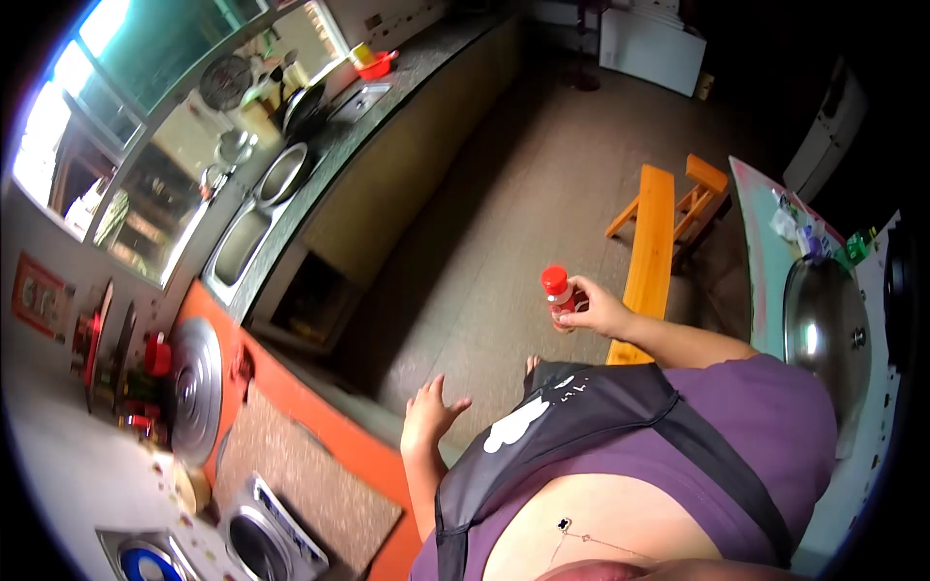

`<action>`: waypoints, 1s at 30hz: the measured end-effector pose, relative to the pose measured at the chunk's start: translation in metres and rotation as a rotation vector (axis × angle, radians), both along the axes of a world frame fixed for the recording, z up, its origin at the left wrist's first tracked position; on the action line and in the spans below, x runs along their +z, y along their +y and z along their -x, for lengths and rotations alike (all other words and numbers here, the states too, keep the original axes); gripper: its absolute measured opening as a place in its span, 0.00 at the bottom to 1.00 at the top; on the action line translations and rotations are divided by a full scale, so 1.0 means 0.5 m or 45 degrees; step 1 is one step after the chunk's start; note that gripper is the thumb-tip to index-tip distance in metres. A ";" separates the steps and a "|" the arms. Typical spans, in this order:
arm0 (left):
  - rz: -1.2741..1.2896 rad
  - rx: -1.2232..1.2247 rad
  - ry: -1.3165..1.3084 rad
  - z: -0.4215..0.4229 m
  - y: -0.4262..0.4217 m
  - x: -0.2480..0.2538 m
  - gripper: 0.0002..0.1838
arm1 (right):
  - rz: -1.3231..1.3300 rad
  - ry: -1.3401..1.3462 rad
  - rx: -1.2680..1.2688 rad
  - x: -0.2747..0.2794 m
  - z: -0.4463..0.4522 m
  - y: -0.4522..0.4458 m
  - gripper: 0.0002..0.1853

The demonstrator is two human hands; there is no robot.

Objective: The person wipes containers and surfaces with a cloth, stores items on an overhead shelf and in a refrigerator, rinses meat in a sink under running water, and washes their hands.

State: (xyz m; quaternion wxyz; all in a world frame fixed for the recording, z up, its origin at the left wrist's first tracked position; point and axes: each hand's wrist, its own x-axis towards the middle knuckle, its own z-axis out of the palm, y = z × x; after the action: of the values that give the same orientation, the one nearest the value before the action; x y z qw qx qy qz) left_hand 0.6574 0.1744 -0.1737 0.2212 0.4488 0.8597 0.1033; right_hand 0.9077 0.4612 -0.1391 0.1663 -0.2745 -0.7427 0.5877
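Observation:
A small clear bottle with a red cap and red label is upright in my right hand, whose fingers wrap round its side. What is inside the bottle I cannot make out. My left hand hangs in the air with fingers spread and nothing in it, near the edge of the orange counter. A black apron with a white print covers my front, between the two hands.
An orange wooden bench stands beyond my right arm. The table on the right bears a large lidded pan. Leftward are a sink, a metal basin, a round stove plate and an induction cooker.

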 end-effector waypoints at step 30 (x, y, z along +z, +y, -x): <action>0.339 -1.101 0.202 0.336 1.732 0.201 0.42 | -0.448 -0.379 -3.162 -0.294 -0.765 0.826 0.21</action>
State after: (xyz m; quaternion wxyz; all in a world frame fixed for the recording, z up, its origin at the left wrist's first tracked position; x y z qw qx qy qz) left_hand 0.4893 1.0406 -0.0733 0.2334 0.7405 0.6134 -0.1445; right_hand 1.2900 0.8742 -0.2861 0.5541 -0.8230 -0.0645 -0.1072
